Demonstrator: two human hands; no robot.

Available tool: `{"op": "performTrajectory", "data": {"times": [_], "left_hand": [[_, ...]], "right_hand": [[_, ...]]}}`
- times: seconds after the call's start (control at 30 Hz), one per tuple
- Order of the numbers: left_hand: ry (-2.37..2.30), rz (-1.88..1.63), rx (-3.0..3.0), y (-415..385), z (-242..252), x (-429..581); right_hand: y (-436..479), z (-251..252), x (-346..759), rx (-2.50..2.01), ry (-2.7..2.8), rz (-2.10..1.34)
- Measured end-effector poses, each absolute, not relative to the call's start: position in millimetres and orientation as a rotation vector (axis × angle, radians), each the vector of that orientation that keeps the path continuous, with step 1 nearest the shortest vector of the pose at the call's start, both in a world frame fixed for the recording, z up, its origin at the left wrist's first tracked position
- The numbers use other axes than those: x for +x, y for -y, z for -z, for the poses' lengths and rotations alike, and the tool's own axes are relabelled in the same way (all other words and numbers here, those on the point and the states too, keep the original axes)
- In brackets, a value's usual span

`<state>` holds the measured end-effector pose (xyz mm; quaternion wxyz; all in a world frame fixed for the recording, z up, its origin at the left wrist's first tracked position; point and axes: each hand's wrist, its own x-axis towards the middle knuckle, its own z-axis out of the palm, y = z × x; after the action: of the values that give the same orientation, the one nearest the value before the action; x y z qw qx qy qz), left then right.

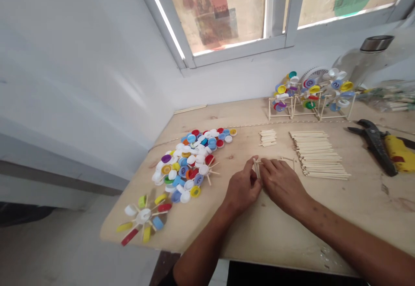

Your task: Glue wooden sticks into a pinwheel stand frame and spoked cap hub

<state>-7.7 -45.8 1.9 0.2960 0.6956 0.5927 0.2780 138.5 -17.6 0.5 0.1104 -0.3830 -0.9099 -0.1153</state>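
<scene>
Wooden sticks (256, 168) sit pinched in my nearly closed left hand (241, 189); my right hand (282, 186) curls against them, its grip unclear. Bottle caps (188, 165) lie left of both hands on the plywood desk (207, 229).

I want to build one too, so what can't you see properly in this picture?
From the head camera:
- Where the sticks meet: hidden by the left hand and right hand.
- The yellow-handled tool: cut off by the right edge.
- The clear plastic bag: cut off by the right edge, contents blurred.
</scene>
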Motion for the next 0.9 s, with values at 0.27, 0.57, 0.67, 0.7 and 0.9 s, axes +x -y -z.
{"op": "performTrajectory", "data": {"times": [0.27, 0.57, 0.67, 0.7, 0.9], "left_hand": [[-1.577, -0.741, 1.853, 46.0, -2.5, -7.4], [-1.578, -0.737, 1.857, 45.3, 0.3, -7.8], [-1.576, -0.74, 1.856, 45.2, 1.3, -8.0], [-1.577, -0.742, 1.854, 45.2, 1.5, -8.1], [-1.582, -0.744, 1.852, 45.7, 0.0, -7.7]], "right_hand": [[17.5, 0.9, 137.9, -1.146, 2.698, 0.339], [17.9, -0.3, 137.7, -1.133, 2.719, 0.376], [17.4, 0.8, 137.8, -1.13, 2.724, 0.367], [17.2, 1.3, 137.9, -1.124, 2.729, 0.365], [17.4, 2.4, 137.7, -1.135, 2.722, 0.371]]}}
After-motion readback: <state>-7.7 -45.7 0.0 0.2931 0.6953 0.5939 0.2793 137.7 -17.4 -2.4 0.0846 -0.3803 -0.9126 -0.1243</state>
